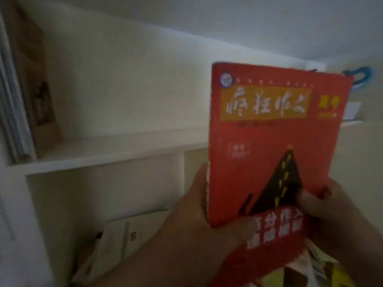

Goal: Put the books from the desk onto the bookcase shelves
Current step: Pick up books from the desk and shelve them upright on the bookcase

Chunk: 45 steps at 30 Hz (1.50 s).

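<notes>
Nearest the camera, at the lower right edge, part of a yellow-and-white printed cover (323, 272) is seen below the hands; its details are too blurred to be read.

A red book (269, 146) is held upright in front of the bookcase, front cover turned toward the camera. A gold title band with white characters is carried across the upper cover, a black triangle with yellow marks is shown lower down, and further white characters are printed along the bottom.

The left hand (205, 216) is wrapped round the book's lower left corner at the spine edge, with the thumb laid across the bottom of the cover. The right hand (333, 206) is closed on the lower right edge, the thumb pressed onto the cover beside the black triangle. The book is thus gripped by both hands and is not touching any shelf.

Behind the book, a white bookcase shelf (107, 156) is run across the view. At its left end, pale upright books (14, 112) and a brown book (39, 96) are stood together.

In the compartment (87, 199) beneath that shelf, a white book (124, 233) is leant at a tilt.

Farthest back, at the upper right, a blue object (361, 74) is seen against the wall; what it is cannot be told.
</notes>
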Motion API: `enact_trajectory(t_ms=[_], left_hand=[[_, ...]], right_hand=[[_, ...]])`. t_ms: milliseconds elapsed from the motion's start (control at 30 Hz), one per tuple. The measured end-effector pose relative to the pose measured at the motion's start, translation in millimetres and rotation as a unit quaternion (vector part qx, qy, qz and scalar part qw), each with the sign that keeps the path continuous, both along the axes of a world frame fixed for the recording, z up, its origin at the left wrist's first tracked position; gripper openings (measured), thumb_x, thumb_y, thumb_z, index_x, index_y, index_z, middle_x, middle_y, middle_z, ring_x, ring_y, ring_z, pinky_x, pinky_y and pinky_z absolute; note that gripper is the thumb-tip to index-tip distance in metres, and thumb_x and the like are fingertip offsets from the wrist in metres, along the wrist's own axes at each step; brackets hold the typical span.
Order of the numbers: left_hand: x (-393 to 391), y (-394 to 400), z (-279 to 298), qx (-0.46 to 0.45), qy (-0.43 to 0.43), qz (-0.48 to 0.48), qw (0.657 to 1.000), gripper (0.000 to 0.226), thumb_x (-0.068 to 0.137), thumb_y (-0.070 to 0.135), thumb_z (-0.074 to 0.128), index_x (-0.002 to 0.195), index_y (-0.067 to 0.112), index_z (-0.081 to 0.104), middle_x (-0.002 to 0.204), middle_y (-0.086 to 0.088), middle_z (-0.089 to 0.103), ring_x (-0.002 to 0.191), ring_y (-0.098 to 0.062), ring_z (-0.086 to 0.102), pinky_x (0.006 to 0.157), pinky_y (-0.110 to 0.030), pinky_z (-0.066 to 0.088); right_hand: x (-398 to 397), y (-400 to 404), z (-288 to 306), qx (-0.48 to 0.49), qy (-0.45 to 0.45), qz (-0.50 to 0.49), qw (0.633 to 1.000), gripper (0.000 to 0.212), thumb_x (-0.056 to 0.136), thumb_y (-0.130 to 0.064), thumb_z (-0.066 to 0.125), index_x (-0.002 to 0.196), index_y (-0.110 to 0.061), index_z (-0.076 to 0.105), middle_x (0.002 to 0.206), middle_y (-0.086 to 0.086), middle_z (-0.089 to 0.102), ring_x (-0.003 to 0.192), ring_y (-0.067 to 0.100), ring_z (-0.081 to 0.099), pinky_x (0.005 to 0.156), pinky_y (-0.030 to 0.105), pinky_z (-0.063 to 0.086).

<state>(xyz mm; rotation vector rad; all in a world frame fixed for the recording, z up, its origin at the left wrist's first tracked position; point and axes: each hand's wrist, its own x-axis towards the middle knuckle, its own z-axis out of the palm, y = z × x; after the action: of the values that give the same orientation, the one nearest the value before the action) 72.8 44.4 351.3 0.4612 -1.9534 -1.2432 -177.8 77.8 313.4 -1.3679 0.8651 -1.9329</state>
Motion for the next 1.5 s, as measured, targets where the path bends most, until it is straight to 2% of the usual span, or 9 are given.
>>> enact_trajectory(t_ms=[100,233,333,467,700,933,1167,1367,1500], left_hand=[[35,-36,54,-0.064,0.135,0.152,0.977,0.06,0.061,0.01,0.088,0.111,0.041,0.072,0.101,0.003,0.081,0.091,-0.016,0.078,0.076,-0.035,0.064],[76,-75,121,-0.119,0.171,0.271,0.94,0.052,0.083,0.023,0.078,0.132,0.024,0.062,0.119,-0.002,0.077,0.11,-0.025,0.074,0.095,-0.045,0.06],[101,-102,142,-0.088,0.168,0.336,0.923,0.025,0.102,0.018,0.067,0.126,0.023,0.067,0.114,-0.002,0.079,0.104,-0.021,0.076,0.094,-0.041,0.06],[128,-134,131,-0.047,0.122,0.424,0.896,0.03,0.103,0.013,0.063,0.133,0.019,0.064,0.12,-0.005,0.077,0.109,-0.024,0.074,0.101,-0.049,0.057],[133,-140,94,-0.071,0.08,0.541,0.834,0.026,0.105,0.022,0.06,0.125,0.031,0.046,0.119,0.002,0.071,0.106,-0.021,0.072,0.095,-0.054,0.06],[140,-132,95,-0.032,0.05,0.506,0.861,0.038,0.092,0.037,0.079,0.127,0.034,0.064,0.115,0.007,0.078,0.105,-0.016,0.076,0.097,-0.05,0.059],[135,-113,106,-0.177,-0.101,0.635,0.745,0.034,0.101,0.032,0.066,0.135,0.029,0.059,0.113,0.012,0.071,0.102,-0.014,0.068,0.092,-0.035,0.054],[149,-61,107,-0.287,-0.134,0.643,0.698,0.022,0.106,0.015,0.052,0.115,0.031,0.039,0.088,0.013,0.063,0.077,-0.007,0.066,0.06,-0.022,0.047],[177,-35,102,-0.297,-0.074,0.703,0.642,0.024,0.105,0.011,0.053,0.113,0.026,0.035,0.084,0.01,0.056,0.07,-0.009,0.058,0.053,-0.024,0.04]], right_hand=[[50,-48,89,-0.037,0.098,0.026,0.994,0.024,0.071,-0.012,0.072,0.084,-0.028,0.085,0.082,0.006,0.08,0.072,0.02,0.077,0.062,0.032,0.061],[96,-111,169,-0.101,0.086,0.068,0.989,0.016,0.085,-0.013,0.081,0.1,-0.011,0.077,0.089,0.008,0.08,0.079,0.022,0.078,0.069,0.037,0.063],[134,-157,196,-0.085,0.085,0.107,0.987,0.021,0.092,-0.014,0.079,0.112,-0.008,0.073,0.095,0.013,0.081,0.087,0.031,0.079,0.08,0.048,0.064],[165,-209,188,-0.045,0.101,0.14,0.984,0.017,0.089,-0.012,0.083,0.102,-0.02,0.075,0.091,0.004,0.082,0.086,0.024,0.079,0.086,0.049,0.063],[183,-254,150,0.019,0.1,0.221,0.97,0.035,0.093,-0.017,0.08,0.126,-0.015,0.071,0.108,0.008,0.081,0.101,0.03,0.077,0.094,0.054,0.061],[181,-260,155,0.044,0.101,0.261,0.959,0.036,0.095,-0.022,0.076,0.13,-0.013,0.068,0.108,0.011,0.081,0.1,0.031,0.078,0.093,0.053,0.061],[175,-271,161,0.153,0.042,0.334,0.929,0.076,0.089,-0.086,0.04,0.12,-0.028,0.078,0.11,0.004,0.08,0.107,0.03,0.076,0.099,0.053,0.057],[188,-272,158,0.075,0.096,0.274,0.954,0.03,0.105,-0.03,0.065,0.13,-0.014,0.066,0.11,0.011,0.08,0.098,0.032,0.079,0.082,0.051,0.064],[172,-285,159,0.069,0.074,0.225,0.969,0.019,0.106,-0.018,0.064,0.121,-0.009,0.068,0.109,0.015,0.08,0.091,0.034,0.079,0.076,0.052,0.065]])
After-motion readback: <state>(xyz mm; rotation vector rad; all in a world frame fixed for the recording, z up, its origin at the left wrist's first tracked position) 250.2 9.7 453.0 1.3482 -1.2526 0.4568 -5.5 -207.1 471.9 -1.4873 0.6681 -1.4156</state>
